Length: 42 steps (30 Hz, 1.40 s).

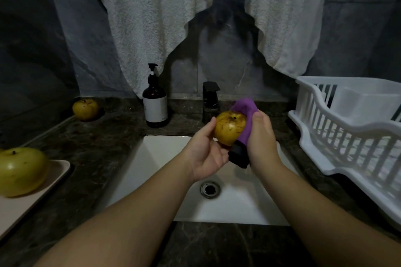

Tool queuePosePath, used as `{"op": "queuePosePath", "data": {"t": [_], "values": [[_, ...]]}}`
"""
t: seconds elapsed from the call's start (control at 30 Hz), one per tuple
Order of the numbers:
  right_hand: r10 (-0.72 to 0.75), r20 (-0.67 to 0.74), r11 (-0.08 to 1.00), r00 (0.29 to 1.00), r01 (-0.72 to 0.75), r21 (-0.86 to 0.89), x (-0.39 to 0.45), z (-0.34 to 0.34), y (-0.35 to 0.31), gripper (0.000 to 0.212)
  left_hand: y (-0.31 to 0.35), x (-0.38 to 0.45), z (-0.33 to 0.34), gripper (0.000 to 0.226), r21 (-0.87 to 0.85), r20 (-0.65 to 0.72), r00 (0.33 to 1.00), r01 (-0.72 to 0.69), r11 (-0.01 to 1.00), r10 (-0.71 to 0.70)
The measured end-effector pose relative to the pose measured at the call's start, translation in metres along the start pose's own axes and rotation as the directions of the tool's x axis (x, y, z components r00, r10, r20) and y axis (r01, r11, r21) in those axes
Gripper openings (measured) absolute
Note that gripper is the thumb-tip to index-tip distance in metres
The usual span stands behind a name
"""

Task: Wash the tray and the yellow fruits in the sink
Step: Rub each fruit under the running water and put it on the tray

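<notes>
1. The left hand (206,147) holds a yellow fruit (230,129) above the sink (165,158), fingers curled round it.
2. The right hand (261,136) grips a purple cloth (244,112), pressing it against that fruit.
3. A second fruit (21,171) sits on the tray (58,169), left on the desk (104,141).
4. A third fruit (85,109) lies near the soap bottle (155,104).

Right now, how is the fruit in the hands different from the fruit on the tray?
The held fruit is up over the sink, between the left hand and the purple cloth in the right hand; the tray fruit rests on the tray, untouched. The held fruit has many brown marks; the tray fruit looks smoother and greener. Both are round, with stems.
</notes>
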State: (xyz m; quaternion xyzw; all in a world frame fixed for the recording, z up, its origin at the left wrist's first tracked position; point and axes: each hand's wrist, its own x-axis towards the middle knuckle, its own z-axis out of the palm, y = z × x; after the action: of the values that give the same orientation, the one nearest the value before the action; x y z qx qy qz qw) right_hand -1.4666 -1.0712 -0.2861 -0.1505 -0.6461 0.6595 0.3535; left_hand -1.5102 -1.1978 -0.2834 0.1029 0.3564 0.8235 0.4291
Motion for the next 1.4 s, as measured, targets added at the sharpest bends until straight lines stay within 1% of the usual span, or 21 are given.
{"op": "queuePosePath", "data": {"t": [0.07,0.1,0.17,0.23,0.27,0.3,0.33,0.4,0.43,0.47,0.6,0.7,0.77,0.83,0.9,1.03,1.1,1.17,1.23,1.33,1.4], "values": [[0.007,0.004,0.999,1.0,-0.007,-0.04,0.002,-0.003,0.001,0.024,0.0,0.0,0.001,0.064,0.011,0.017,1.0,0.018,1.0,-0.018],[-0.023,0.013,0.996,1.0,0.024,-0.084,0.001,-0.003,0.0,0.025,-0.001,0.001,0.001,0.063,0.009,0.01,1.0,0.008,1.0,-0.008],[-0.183,0.068,0.956,0.981,0.194,-0.221,-0.004,-0.003,-0.002,0.03,-0.003,0.003,0.003,0.059,0.017,-0.026,0.998,-0.051,0.999,0.051],[-0.373,0.201,0.819,0.906,0.424,-0.387,-0.012,-0.001,-0.005,0.034,-0.007,0.006,0.0,0.052,0.081,-0.045,0.99,-0.127,0.989,0.13],[-0.425,0.265,0.753,0.865,0.501,-0.427,-0.012,0.0,-0.005,0.036,-0.009,0.007,-0.002,0.049,0.116,-0.045,0.986,-0.155,0.981,0.161],[-0.428,0.286,0.742,0.857,0.514,-0.43,-0.01,0.0,-0.006,0.034,-0.009,0.006,-0.002,0.046,0.137,-0.042,0.982,-0.175,0.975,0.182],[-0.388,0.264,0.784,0.883,0.467,-0.409,-0.007,-0.001,-0.009,0.03,-0.009,0.006,-0.002,0.045,0.147,-0.041,0.979,-0.193,0.97,0.201],[-0.23,0.168,0.912,0.959,0.272,-0.306,0.0,-0.004,-0.017,0.024,-0.008,0.006,-0.002,0.049,0.142,-0.045,0.97,-0.229,0.963,0.237],[-0.158,0.142,0.944,0.977,0.192,-0.27,0.002,-0.005,-0.018,0.022,-0.008,0.007,0.0,0.05,0.139,-0.055,0.967,-0.239,0.961,0.249],[-0.134,0.152,0.945,0.979,0.172,-0.279,0.0,-0.006,-0.02,0.02,-0.009,0.007,0.001,0.05,0.14,-0.069,0.967,-0.235,0.962,0.247],[-0.251,0.347,0.837,0.903,0.383,-0.39,-0.016,-0.007,-0.02,0.035,-0.011,0.005,0.0,0.04,0.107,-0.056,0.974,-0.212,0.971,0.219],[-0.148,0.411,0.848,0.9,0.329,-0.416,-0.002,-0.004,-0.032,0.039,-0.006,0.004,-0.002,0.057,0.031,-0.104,0.965,-0.238,0.971,0.24],[-0.02,0.401,0.865,0.916,0.217,-0.452,0.009,-0.002,-0.044,0.045,-0.004,0.003,0.0,0.067,-0.012,-0.13,0.96,-0.249,0.968,0.246],[0.027,0.387,0.871,0.921,0.169,-0.461,0.015,-0.003,-0.055,0.052,-0.002,0.004,0.001,0.068,-0.06,-0.14,0.959,-0.258,0.964,0.247],[0.005,0.386,0.834,0.923,0.209,-0.51,0.019,-0.011,-0.068,0.056,0.001,0.005,0.005,0.066,-0.094,-0.143,0.961,-0.252,0.963,0.238],[-0.064,0.357,0.684,0.932,0.302,-0.664,0.034,-0.031,-0.098,0.066,-0.001,0.01,0.023,0.061,-0.108,-0.16,0.965,-0.228,0.968,0.209],[-0.073,0.34,0.627,0.938,0.308,-0.715,0.041,-0.039,-0.114,0.071,-0.002,0.014,0.037,0.06,-0.1,-0.146,0.968,-0.217,0.971,0.201],[-0.05,0.305,0.606,0.951,0.272,-0.748,0.048,-0.048,-0.13,0.074,-0.003,0.019,0.052,0.059,-0.103,-0.141,0.97,-0.211,0.972,0.196],[0.012,0.259,0.608,0.966,0.199,-0.768,0.057,-0.058,-0.147,0.063,-0.004,0.026,0.066,0.061,-0.1,-0.156,0.969,-0.207,0.973,0.191],[0.144,0.225,0.679,0.964,0.069,-0.731,0.069,-0.077,-0.171,0.024,-0.007,0.036,0.079,0.053,-0.078,-0.174,0.97,-0.186,0.979,0.171],[0.191,0.221,0.643,0.956,0.049,-0.764,0.078,-0.09,-0.182,0.014,-0.009,0.042,0.086,0.051,-0.067,-0.209,0.966,-0.167,0.984,0.15]]}}
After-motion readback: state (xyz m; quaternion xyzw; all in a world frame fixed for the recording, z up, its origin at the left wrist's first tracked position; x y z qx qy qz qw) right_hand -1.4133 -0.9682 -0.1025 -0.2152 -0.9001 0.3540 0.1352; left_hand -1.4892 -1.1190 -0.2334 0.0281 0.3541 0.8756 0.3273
